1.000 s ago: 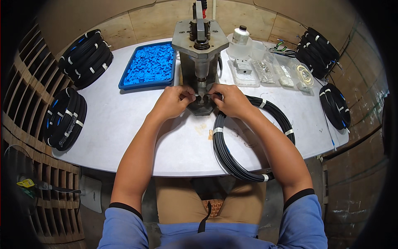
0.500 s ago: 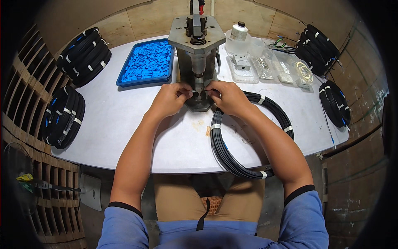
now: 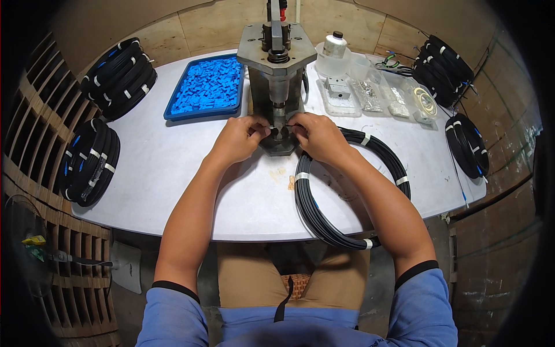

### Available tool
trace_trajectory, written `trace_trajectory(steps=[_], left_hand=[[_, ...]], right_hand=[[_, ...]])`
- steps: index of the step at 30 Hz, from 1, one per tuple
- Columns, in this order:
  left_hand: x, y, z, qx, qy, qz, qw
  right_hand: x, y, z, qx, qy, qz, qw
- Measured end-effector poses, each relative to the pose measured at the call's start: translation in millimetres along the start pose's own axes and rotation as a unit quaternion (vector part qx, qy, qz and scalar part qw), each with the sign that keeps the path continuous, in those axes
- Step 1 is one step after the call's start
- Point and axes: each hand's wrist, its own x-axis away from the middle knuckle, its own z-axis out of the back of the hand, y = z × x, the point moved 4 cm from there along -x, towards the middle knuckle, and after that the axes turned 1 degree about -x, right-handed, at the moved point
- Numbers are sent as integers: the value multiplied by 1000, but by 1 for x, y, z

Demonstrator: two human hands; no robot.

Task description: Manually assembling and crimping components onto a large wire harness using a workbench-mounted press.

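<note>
A steel bench press (image 3: pixel 276 61) stands upright at the table's far middle, its ram lowered toward the base between my hands. On the left side of the ram, my left hand (image 3: pixel 243 137) is closed in a pinch; what sits in its fingertips is too small to name. Opposite it, my right hand (image 3: pixel 318 136) pinches a thin black cable (image 3: pixel 291 125) whose end points in at the press. A large coil of black cable (image 3: pixel 305 202), bound with white tape, lies under my right forearm and juts over the table's front edge. The exact spot under the ram is partly hidden by fingers.
A dark blue tray (image 3: pixel 167 110) of small blue parts sits left of the press. To the right are a white bottle (image 3: pixel 335 45), a metal block (image 3: pixel 337 88) and clear boxes (image 3: pixel 399 109). More cable coils (image 3: pixel 92 165) line both table sides. A fan (image 3: pixel 29 248) stands lower left.
</note>
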Motion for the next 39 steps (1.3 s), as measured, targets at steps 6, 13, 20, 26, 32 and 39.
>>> trace_trajectory(steps=[6, 13, 20, 26, 32, 39], left_hand=[[1, -4, -1, 16, 5, -2, 1000], [-1, -4, -2, 21, 6, -9, 1000], [0, -2, -1, 21, 5, -10, 1000], [0, -1, -1, 6, 5, -6, 1000], [0, -2, -2, 23, 12, -21, 999], [0, -3, -1, 10, 11, -15, 1000]], right_hand=[[1, -3, 0, 0, 2, 3, 1000], [0, -1, 1, -1, 7, -1, 1000], [1, -1, 1, 0, 8, 5, 1000], [2, -3, 1, 7, 17, 19, 1000], [2, -3, 1, 13, 19, 18, 1000], [2, -3, 0, 6, 20, 24, 999]])
